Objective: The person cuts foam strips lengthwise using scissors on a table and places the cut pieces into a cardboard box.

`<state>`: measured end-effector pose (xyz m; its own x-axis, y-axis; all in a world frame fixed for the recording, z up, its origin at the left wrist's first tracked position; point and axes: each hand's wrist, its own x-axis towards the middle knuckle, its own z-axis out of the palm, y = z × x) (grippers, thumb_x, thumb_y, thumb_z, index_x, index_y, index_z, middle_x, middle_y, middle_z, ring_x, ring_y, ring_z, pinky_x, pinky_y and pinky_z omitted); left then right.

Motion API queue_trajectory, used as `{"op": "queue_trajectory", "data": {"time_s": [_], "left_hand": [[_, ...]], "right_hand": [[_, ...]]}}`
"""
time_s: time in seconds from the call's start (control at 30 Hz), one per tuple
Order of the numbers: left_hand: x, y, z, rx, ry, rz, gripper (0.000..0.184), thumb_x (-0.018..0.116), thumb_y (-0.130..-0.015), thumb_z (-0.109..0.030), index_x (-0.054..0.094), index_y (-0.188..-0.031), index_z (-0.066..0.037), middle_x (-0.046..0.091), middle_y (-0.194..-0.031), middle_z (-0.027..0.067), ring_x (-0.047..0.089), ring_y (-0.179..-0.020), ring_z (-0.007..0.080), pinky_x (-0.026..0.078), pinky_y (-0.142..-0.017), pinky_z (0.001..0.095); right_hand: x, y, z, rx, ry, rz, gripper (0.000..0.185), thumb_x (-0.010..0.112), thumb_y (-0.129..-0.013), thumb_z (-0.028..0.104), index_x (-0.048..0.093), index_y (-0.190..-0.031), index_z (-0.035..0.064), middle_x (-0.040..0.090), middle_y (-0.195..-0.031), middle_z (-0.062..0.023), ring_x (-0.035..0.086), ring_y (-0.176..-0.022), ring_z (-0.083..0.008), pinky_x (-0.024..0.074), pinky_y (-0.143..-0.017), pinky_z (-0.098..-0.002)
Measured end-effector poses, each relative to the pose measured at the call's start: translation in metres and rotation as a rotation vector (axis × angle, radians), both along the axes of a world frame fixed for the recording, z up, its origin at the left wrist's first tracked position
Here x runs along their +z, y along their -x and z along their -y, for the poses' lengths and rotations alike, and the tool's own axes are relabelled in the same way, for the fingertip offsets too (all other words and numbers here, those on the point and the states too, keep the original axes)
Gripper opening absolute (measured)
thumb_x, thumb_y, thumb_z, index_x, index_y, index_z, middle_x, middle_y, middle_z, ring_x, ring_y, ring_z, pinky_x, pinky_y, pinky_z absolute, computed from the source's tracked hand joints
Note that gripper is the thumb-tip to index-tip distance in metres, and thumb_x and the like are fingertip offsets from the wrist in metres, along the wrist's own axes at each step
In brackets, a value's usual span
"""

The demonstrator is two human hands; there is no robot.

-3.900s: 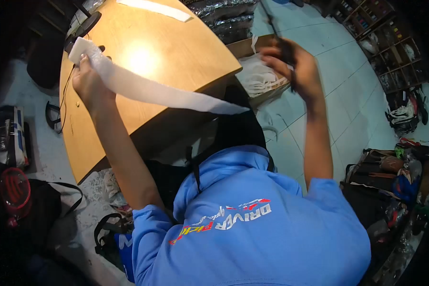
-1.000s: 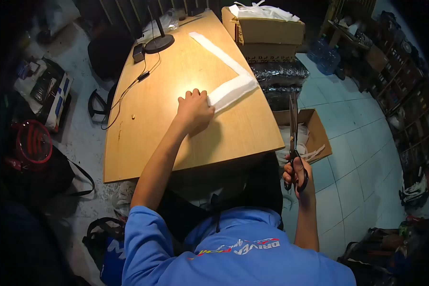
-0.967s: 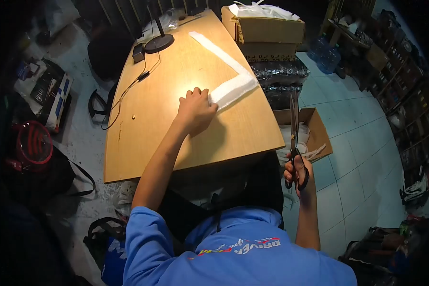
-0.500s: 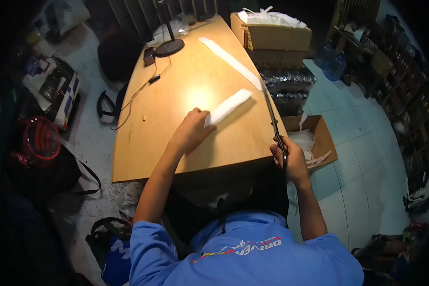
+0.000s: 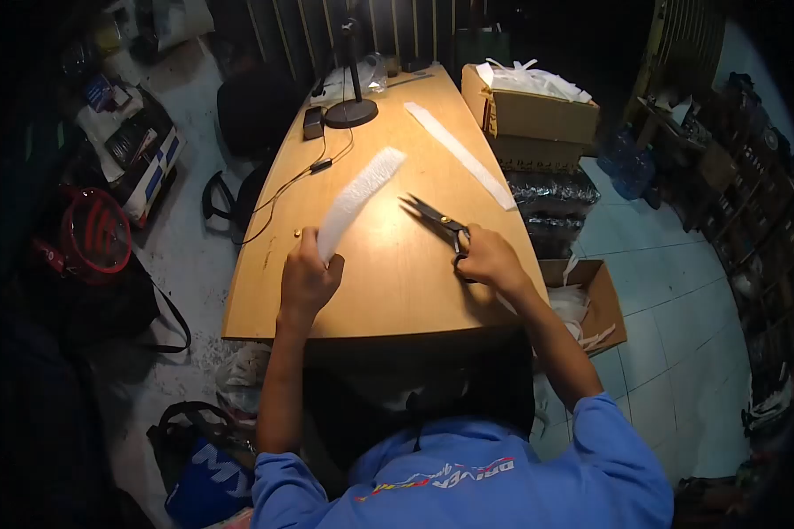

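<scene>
My left hand (image 5: 305, 275) grips the lower end of a white strip (image 5: 359, 196), which slants up and to the right above the table. In my right hand (image 5: 492, 262) is a pair of black scissors (image 5: 434, 215), blades parted slightly and pointing left toward the strip without touching it. A second, longer white strip (image 5: 460, 155) lies flat along the table's right edge. I cannot tell whether the strips are foam, fabric or paper.
On the wooden table (image 5: 265, 304) stand a black lamp base (image 5: 351, 113) and a cable (image 5: 320, 166). A cardboard box with white strips (image 5: 543, 115) rests on dark wrapped bundles (image 5: 551, 192) at the right. Below, an open carton (image 5: 610, 309) holds white scraps.
My left hand has drawn the strip left and tilted it more upright. My right hand has brought the scissors from the table's right edge in over the tabletop, blades now pointing left.
</scene>
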<state>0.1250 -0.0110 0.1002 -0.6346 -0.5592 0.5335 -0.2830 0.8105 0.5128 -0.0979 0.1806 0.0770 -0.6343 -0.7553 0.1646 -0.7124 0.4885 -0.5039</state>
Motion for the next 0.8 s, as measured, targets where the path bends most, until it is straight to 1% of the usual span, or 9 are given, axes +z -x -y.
{"op": "queue_trajectory", "data": {"time_s": [0.1, 0.23, 0.27, 0.47, 0.57, 0.6, 0.7, 0.77, 0.8], "left_hand": [[0.011, 0.005, -0.002, -0.044, 0.055, -0.051, 0.022, 0.054, -0.075, -0.002, 0.049, -0.096, 0.004, 0.059, -0.074, 0.0276, 0.061, -0.070, 0.0446, 0.049, -0.062, 0.0472], [0.021, 0.020, -0.007, -0.115, 0.022, -0.085, 0.021, 0.053, -0.076, -0.002, 0.049, -0.096, 0.004, 0.059, -0.073, 0.0276, 0.061, -0.070, 0.0447, 0.049, -0.061, 0.0471], [0.023, 0.024, -0.009, -0.131, 0.022, -0.082, 0.021, 0.053, -0.076, -0.002, 0.048, -0.095, 0.004, 0.058, -0.073, 0.0276, 0.061, -0.070, 0.0446, 0.049, -0.061, 0.0471], [0.027, 0.045, -0.014, -0.146, 0.085, 0.061, 0.019, 0.056, -0.077, -0.005, 0.048, -0.092, 0.003, 0.059, -0.075, 0.0254, 0.060, -0.070, 0.0435, 0.048, -0.064, 0.0498], [0.024, 0.056, -0.018, -0.119, 0.145, 0.201, 0.021, 0.058, -0.077, -0.008, 0.048, -0.091, 0.002, 0.059, -0.078, 0.0237, 0.061, -0.070, 0.0423, 0.049, -0.065, 0.0498], [0.025, 0.058, -0.020, -0.130, 0.129, 0.231, 0.020, 0.058, -0.076, -0.008, 0.048, -0.090, 0.002, 0.059, -0.078, 0.0246, 0.060, -0.072, 0.0434, 0.048, -0.065, 0.0491], [0.026, 0.071, -0.022, -0.292, 0.219, 0.261, 0.021, 0.061, -0.074, -0.009, 0.049, -0.088, 0.002, 0.058, -0.078, 0.0226, 0.060, -0.072, 0.0424, 0.049, -0.065, 0.0480], [0.035, 0.078, -0.031, -0.418, 0.286, 0.266, 0.021, 0.063, -0.073, -0.009, 0.050, -0.086, 0.001, 0.058, -0.076, 0.0191, 0.061, -0.069, 0.0384, 0.049, -0.062, 0.0443], [0.038, 0.084, -0.036, -0.477, 0.321, 0.243, 0.020, 0.063, -0.073, -0.008, 0.050, -0.086, 0.000, 0.058, -0.076, 0.0185, 0.061, -0.068, 0.0374, 0.049, -0.061, 0.0434]], "right_hand": [[0.004, -0.003, 0.014, 0.107, -0.066, 0.120, 0.034, 0.064, -0.065, 0.016, 0.055, -0.091, -0.0031, 0.064, -0.078, -0.0228, 0.064, -0.076, -0.0383, 0.0510, -0.070, -0.0440], [0.006, -0.013, 0.028, 0.124, -0.143, 0.056, 0.035, 0.062, -0.067, 0.016, 0.054, -0.091, -0.0075, 0.063, -0.075, -0.0238, 0.064, -0.072, -0.0377, 0.0523, -0.068, -0.0419], [0.011, -0.017, 0.025, 0.131, -0.170, 0.098, 0.035, 0.062, -0.068, 0.015, 0.054, -0.091, -0.0093, 0.063, -0.082, -0.0255, 0.064, -0.076, -0.0376, 0.0528, -0.069, -0.0408], [-0.011, -0.025, 0.016, 0.141, -0.154, -0.277, 0.039, 0.066, -0.075, 0.020, 0.052, -0.097, -0.0096, 0.059, -0.089, -0.0272, 0.062, -0.084, -0.0386, 0.0519, -0.073, -0.0414], [0.016, -0.038, -0.003, 0.162, -0.190, -0.151, 0.044, 0.067, -0.078, 0.026, 0.053, -0.100, -0.0086, 0.057, -0.093, -0.0262, 0.061, -0.090, -0.0380, 0.0510, -0.077, -0.0408], [0.015, -0.036, -0.008, 0.155, -0.153, -0.148, 0.047, 0.071, -0.076, 0.030, 0.054, -0.104, -0.0049, 0.057, -0.096, -0.0228, 0.062, -0.087, -0.0364, 0.0510, -0.076, -0.0399], [0.052, -0.041, -0.028, 0.264, 0.275, -0.229, 0.048, 0.073, -0.074, 0.027, 0.054, -0.110, 0.0012, 0.057, -0.101, -0.0189, 0.059, -0.096, -0.0358, 0.0482, -0.084, -0.0408], [0.081, -0.025, -0.037, 0.339, 0.290, -0.664, 0.056, 0.075, -0.073, 0.029, 0.051, -0.118, 0.0045, 0.056, -0.103, -0.0159, 0.058, -0.094, -0.0351, 0.0460, -0.084, -0.0422], [0.078, -0.012, -0.040, 0.360, 0.225, -0.664, 0.050, 0.075, -0.074, 0.031, 0.056, -0.110, 0.0031, 0.058, -0.094, -0.0141, 0.059, -0.090, -0.0338, 0.0441, -0.085, -0.0431]]}}
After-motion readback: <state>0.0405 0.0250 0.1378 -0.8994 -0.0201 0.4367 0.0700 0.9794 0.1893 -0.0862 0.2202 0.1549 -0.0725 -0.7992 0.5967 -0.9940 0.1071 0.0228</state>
